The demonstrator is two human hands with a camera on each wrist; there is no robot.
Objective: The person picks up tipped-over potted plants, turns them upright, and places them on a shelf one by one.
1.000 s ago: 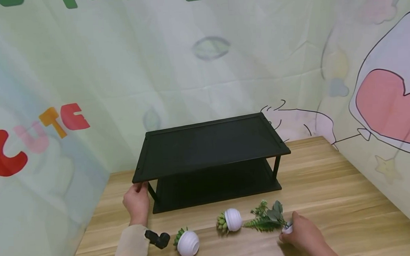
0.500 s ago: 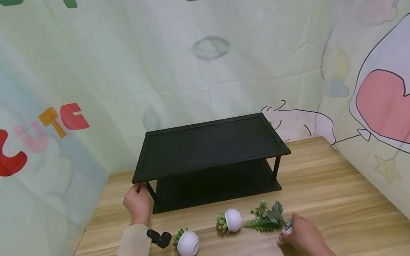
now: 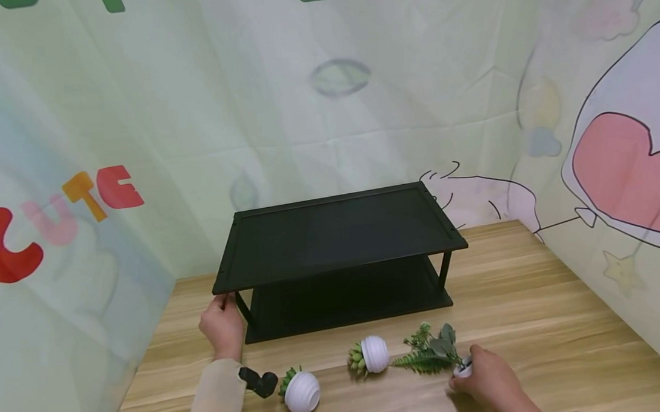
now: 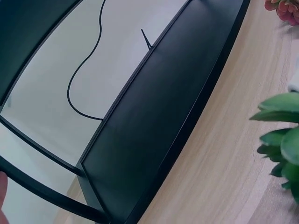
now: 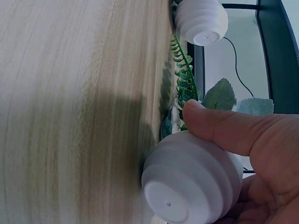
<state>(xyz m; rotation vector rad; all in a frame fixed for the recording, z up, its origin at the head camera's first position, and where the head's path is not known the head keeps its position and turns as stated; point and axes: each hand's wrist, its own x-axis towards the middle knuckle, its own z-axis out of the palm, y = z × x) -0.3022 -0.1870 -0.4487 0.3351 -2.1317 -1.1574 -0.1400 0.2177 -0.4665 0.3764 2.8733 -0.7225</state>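
Note:
A black two-tier shelf stands on the wooden table. At its front left corner my left hand grips the shelf beneath the top board, beside the post; its fingertips are partly hidden. My right hand holds the white ribbed pot of an artificial plant with fern and grey-green leaves. That plant lies tipped over, its leaves pointing left, and the thumb lies along the pot's side in the right wrist view. Two small potted succulents lie on their sides, one in the middle and one nearer the left sleeve.
The wooden table runs to printed fabric walls at the back and sides. A dark cable shows behind the shelf in the left wrist view. A black camera mount sits on the left wrist, close to the left succulent.
My left wrist and sleeve have shifted slightly to the right, while the hand stays at the shelf corner. The right hand, plants and shelf look unmoved.

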